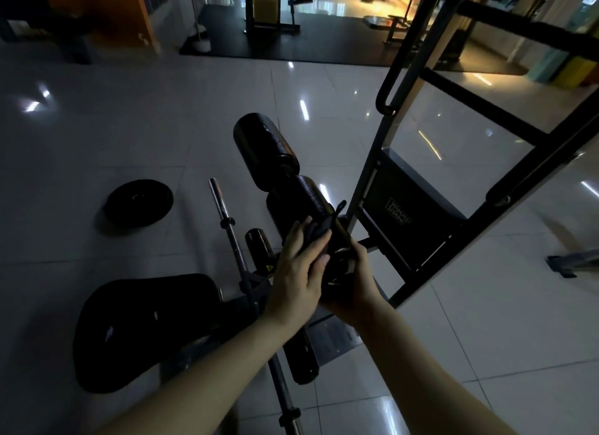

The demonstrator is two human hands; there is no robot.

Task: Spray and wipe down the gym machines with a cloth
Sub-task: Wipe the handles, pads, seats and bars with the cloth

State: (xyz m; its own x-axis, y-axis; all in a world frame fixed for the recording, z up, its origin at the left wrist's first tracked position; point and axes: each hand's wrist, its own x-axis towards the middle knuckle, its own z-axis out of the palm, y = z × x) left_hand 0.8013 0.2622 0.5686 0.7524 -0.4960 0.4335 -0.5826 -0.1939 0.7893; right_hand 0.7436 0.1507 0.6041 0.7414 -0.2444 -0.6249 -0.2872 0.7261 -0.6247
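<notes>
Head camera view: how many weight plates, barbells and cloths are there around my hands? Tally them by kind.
Weight plate: 1
Barbell: 1
Cloth: 1
Total: 3

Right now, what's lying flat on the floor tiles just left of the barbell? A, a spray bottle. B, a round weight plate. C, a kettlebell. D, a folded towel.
B: a round black weight plate lies flat on the tiles, apart from and to the left of the barbell.
</notes>
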